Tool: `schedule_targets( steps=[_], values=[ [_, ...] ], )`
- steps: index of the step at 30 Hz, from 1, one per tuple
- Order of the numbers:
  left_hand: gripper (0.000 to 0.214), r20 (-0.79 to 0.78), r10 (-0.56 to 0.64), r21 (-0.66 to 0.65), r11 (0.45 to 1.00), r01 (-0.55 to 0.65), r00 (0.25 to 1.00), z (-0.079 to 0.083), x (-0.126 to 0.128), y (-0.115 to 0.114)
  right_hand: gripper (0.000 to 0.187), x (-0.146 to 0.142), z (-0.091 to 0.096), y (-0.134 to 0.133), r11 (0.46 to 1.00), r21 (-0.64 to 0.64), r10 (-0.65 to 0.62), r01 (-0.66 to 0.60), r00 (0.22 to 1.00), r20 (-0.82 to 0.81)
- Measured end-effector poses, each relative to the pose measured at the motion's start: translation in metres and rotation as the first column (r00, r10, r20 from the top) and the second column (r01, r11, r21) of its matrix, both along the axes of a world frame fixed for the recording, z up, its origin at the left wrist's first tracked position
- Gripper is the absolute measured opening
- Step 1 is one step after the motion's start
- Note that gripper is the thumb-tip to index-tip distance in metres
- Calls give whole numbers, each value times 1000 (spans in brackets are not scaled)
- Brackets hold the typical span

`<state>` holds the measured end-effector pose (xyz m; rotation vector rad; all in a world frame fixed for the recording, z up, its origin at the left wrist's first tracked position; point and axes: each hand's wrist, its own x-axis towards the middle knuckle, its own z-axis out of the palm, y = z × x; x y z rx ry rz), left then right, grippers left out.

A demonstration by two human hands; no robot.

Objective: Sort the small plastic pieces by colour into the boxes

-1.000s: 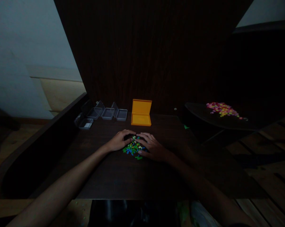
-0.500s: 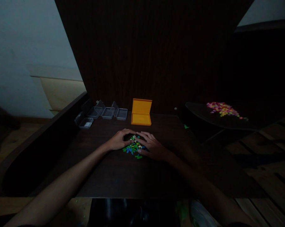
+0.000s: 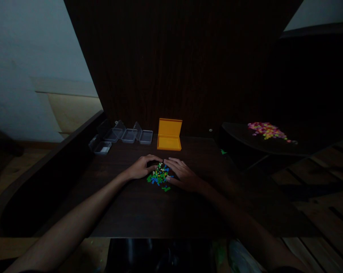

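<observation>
A loose pile of small plastic building bricks (image 3: pixel 159 175), green, blue, yellow and white, lies on the dark wooden desk. My left hand (image 3: pixel 142 167) curves around the pile's left and far side, its fingers apart and holding nothing that I can see. From the right, my right hand (image 3: pixel 183 175) rests against the pile with fingers stretched out, partly covering the bricks at that edge. Behind the pile stands an orange box (image 3: pixel 169 143) with its lid raised; its inside shows no bricks.
Several clear plastic boxes with raised lids, among them a small clear box (image 3: pixel 145 137), stand at the back left. Pink and yellow pieces (image 3: pixel 267 131) are heaped on a side shelf at right. A green scrap (image 3: pixel 223 151) lies near the desk's right edge.
My thumbs and fingers have drawn slightly apart, so more of the brick pile shows between my hands. The boxes stay where they were.
</observation>
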<state>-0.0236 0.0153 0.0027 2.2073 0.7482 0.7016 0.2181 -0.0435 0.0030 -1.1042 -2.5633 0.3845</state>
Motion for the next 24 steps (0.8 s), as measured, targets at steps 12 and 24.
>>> schedule_targets(
  steps=[12,24],
  values=[
    [29,-17,34,1,999,-34,999,-2,0,2,59,-2,2,-1,1000,13,-4,3,995,101],
    [38,38,111,168,979,-116,993,2,4,-6,61,-2,0,-1,1000,-4,-23,24,992,123]
  ],
)
